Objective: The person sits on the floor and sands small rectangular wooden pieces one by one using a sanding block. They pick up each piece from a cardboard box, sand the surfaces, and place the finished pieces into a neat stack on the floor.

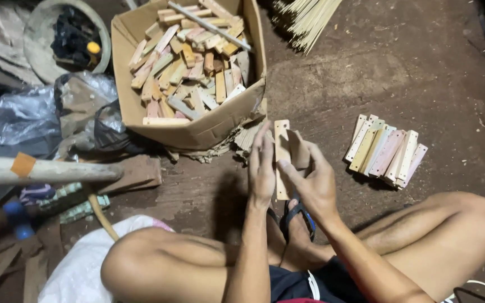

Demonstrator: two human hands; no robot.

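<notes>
From the head camera, looking down, a person sits cross-legged on the dirt floor (422, 67). The left hand (262, 165) stands edge-on with its fingers straight and close together, pressed flat against the left side of a pale wooden strip (281, 140) held upright in front of the knees. The right hand (312, 179) grips the same strip from the other side, its fingers curled and clamped around it together with a brownish scrap of sandpaper (298, 148) folded against the wood.

Just behind the hands stands an open cardboard box (197, 132) heaped with similar short wooden pieces. To the right, well apart from the hands, a neat row of finished strips (385, 151) lies on the floor. A bundle of thin sticks (304, 17) lies at the top edge, and crumpled plastic bags (23, 115) sit to the left.
</notes>
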